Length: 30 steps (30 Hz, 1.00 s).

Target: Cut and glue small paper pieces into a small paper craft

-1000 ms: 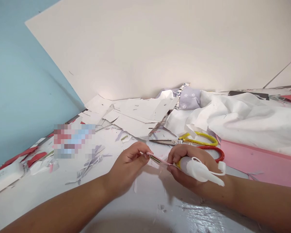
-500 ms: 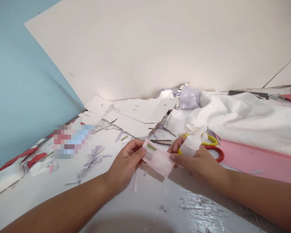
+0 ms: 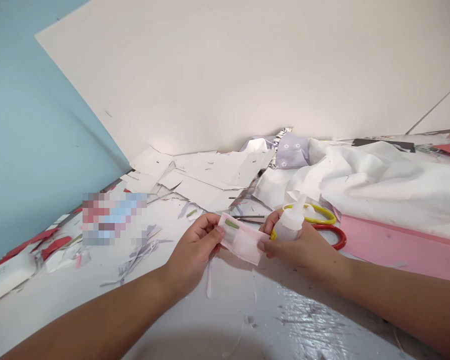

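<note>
Between my hands is a small pale pink piece [image 3: 243, 243], paper or thin cloth, bearing a short green strip [image 3: 231, 224] near its upper left. My left hand [image 3: 198, 242] pinches its left edge between thumb and fingers. A white squeeze glue bottle [image 3: 289, 221] is held in my right hand [image 3: 300, 245], its nozzle pointing up. The right thumb also presses on the right edge of the pink piece. Behind the right hand lie scissors [image 3: 328, 216] with one yellow and one red handle loop, their blades partly hidden.
White card sheets [image 3: 206, 185] overlap at the back. White cloth [image 3: 378, 175] is bunched at back right, above a pink sheet [image 3: 397, 245]. Thin paper scraps [image 3: 142, 255] and red pieces [image 3: 54, 246] are strewn at left. A large white board [image 3: 247, 70] rises behind.
The pink piece has risen slightly and tilted flatter. My right hand has shifted a little left, and the glue bottle now shows more clearly.
</note>
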{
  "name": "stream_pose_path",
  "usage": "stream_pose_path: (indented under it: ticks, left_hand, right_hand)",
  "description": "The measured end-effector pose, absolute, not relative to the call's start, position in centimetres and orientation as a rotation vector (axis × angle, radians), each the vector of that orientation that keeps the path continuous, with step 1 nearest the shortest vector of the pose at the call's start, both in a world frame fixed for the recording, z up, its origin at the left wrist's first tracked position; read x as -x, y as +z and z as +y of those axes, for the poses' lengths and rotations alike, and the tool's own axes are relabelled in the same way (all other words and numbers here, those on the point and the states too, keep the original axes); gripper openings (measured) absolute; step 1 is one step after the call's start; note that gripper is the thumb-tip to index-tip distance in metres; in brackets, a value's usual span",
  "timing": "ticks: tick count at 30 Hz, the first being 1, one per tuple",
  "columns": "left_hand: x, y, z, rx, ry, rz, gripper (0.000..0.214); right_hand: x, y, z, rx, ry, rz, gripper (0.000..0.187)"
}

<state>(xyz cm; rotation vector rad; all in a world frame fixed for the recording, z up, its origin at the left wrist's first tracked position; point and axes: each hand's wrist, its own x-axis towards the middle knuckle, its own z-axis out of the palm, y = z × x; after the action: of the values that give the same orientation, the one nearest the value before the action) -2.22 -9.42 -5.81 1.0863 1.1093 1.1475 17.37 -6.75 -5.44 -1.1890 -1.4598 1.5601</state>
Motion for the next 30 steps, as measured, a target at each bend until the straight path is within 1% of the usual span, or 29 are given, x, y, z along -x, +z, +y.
stream_pose_path:
  ticks: [7,12,17,24,26,28,30]
  left_hand:
    - [2.2,-5.6,-9.5,-1.070,1.134,1.047,0.018]
    - [1.6,-5.4,-10.0,-1.062,1.038,0.948,0.044]
    - [1.4,-5.3,-10.1,-1.050,1.092,1.038,0.049]
    - [1.8,-4.9,-10.0,-1.072,1.238,1.194,0.045]
    - [2.0,-5.1,-10.1,-1.081,1.202,1.202,0.041]
    - [2.2,-5.7,-10.2,-1.123,1.109,1.201,0.033]
    - [2.4,-6.3,-10.6,-1.204,1.005,1.236,0.026]
  right_hand:
    - [-17.2,-5.4,-6.7,1.223,1.502,-1.451,0.018]
    - [-17.1,-5.0,-7.1,1.281,1.546,-1.494,0.019]
    - [-17.1,-4.7,-7.2,1.231,1.548,-1.625,0.016]
    - [-17.6,-5.0,-7.1,1.213,1.384,-1.634,0.013]
    - [-18.1,-4.2,-6.8,1.258,1.277,-1.622,0.013]
    - [-18.8,-3.0,-6.2,1.320,1.145,-1.635,0.018]
    - [-19.6,-1.9,-5.4,1.289,1.053,-1.717,0.022]
